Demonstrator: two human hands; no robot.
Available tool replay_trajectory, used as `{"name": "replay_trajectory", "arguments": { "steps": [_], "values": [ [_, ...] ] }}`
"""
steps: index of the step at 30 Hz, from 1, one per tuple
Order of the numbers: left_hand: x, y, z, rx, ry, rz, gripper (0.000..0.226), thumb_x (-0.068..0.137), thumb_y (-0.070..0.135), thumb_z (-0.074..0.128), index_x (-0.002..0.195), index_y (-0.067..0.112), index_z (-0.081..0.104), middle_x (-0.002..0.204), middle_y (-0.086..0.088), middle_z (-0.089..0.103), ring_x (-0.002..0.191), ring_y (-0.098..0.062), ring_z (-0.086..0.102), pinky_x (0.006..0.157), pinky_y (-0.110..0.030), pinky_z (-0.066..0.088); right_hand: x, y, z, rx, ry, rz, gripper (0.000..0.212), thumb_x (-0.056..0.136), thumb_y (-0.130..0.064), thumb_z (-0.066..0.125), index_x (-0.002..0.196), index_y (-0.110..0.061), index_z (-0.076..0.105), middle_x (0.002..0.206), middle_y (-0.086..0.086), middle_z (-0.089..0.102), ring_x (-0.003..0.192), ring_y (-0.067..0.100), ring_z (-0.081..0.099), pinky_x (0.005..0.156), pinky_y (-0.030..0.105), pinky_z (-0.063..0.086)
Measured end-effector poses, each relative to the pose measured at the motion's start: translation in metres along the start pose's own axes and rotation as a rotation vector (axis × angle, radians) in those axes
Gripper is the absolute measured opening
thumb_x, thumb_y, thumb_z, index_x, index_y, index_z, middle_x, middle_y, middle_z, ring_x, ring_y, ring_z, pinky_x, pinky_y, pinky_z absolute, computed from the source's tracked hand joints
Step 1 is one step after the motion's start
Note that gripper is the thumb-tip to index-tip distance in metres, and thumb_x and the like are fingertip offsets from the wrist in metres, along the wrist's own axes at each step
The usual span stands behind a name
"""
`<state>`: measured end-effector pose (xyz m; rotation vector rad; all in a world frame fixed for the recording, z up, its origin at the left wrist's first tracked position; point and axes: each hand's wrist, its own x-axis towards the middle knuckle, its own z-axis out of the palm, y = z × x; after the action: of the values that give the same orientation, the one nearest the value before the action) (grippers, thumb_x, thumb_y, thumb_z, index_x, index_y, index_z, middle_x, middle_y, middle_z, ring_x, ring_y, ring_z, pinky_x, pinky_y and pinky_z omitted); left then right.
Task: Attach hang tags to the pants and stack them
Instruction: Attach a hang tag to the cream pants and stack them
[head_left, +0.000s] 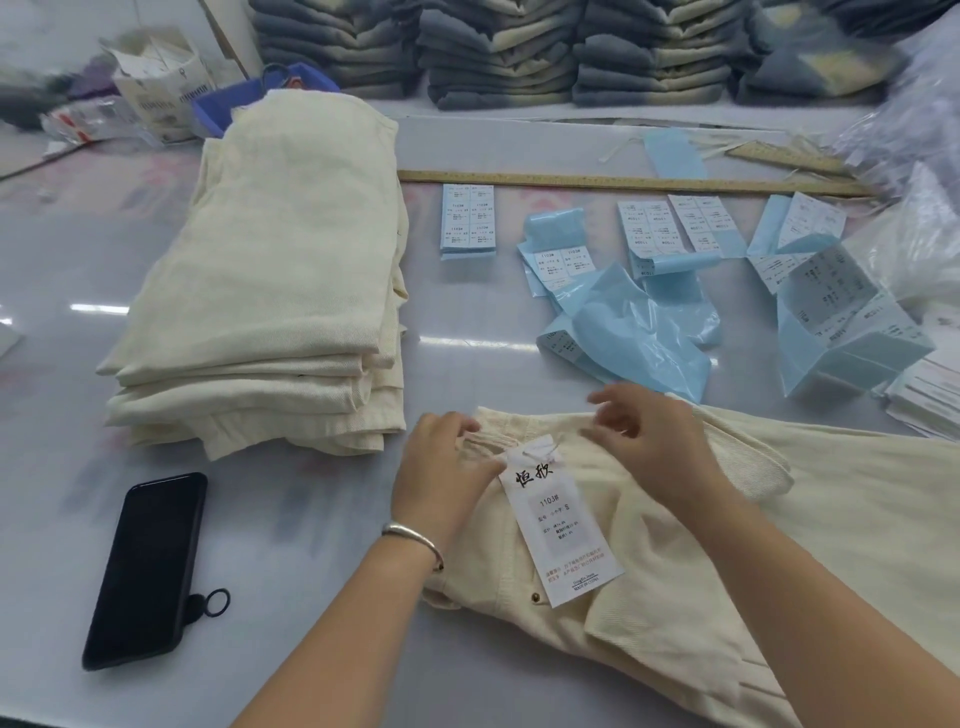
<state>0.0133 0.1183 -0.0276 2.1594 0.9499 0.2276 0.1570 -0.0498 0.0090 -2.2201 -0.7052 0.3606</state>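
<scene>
Pinching waistband, left hand (441, 467) beside hang tag (558, 525).

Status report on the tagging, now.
Left hand pinching waistband, right hand fingers curled above it. Hang tag lying on pants. Stack left; nothing in the way.

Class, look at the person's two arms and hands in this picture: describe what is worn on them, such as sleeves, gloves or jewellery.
Both forearms are bare as far as the view shows: no sleeves and no gloves. The left hand has a plain, silver-coloured metal bangle round its wrist. The right hand and its wrist carry nothing visible: no ring, watch or bracelet.
</scene>
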Motion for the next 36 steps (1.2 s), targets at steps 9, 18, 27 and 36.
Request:
{"name": "replay_trajectory", "arguments": {
  "steps": [9,18,27,36],
  "values": [
    [-0.044,-0.009,-0.001,0.274,-0.174,-0.309,0.082,0.069,0.074,0.064,0.123,0.016,0.045,0.125,-0.005,0.047,0.115,-0.028,0.055,0.086,-0.034,0.045,-0.08,0.055,-0.034,0.452,0.259,0.767,0.057,0.07,-0.05,0.08,0.094,-0.002,0.063,0.078,0.013,0.066,0.068,0.03,0.063,0.06,0.037,0.049],
    [-0.049,-0.014,-0.005,-0.253,-0.362,-0.306,0.045,0.083,0.051,0.068,0.094,0.007,0.072,0.099,-0.004,0.073,0.084,-0.016,0.064,0.078,-0.035,0.05,-0.086,-0.032,-0.006,0.527,-0.335,0.198,0.026,0.081,-0.024,0.077,0.106,-0.031,0.073,0.11,-0.01,0.068,0.102,0.004,0.061,0.085,0.021,0.045],
    [-0.05,0.005,-0.017,-0.7,-0.521,-0.468,0.074,0.063,0.067,0.076,0.117,0.016,0.068,0.114,-0.008,0.071,0.11,-0.031,0.065,0.103,-0.045,0.045,-0.13,0.011,-0.047,0.338,-0.163,0.372,0.011,0.095,-0.021,0.06,0.101,-0.016,0.068,0.095,0.006,0.074,0.082,0.017,0.068,0.075,0.03,0.05],
    [-0.095,0.024,0.027,-0.519,-0.797,-0.494,0.047,0.045,0.009,0.07,0.092,0.001,0.07,0.091,-0.015,0.071,0.08,-0.031,0.068,0.077,-0.04,0.054,-0.204,0.079,-0.083,0.07,-0.827,0.939,0.104,0.066,-0.093,0.038,0.094,0.003,0.07,0.085,0.021,0.074,0.07,0.026,0.073,0.053,0.024,0.052]
  ]
}}
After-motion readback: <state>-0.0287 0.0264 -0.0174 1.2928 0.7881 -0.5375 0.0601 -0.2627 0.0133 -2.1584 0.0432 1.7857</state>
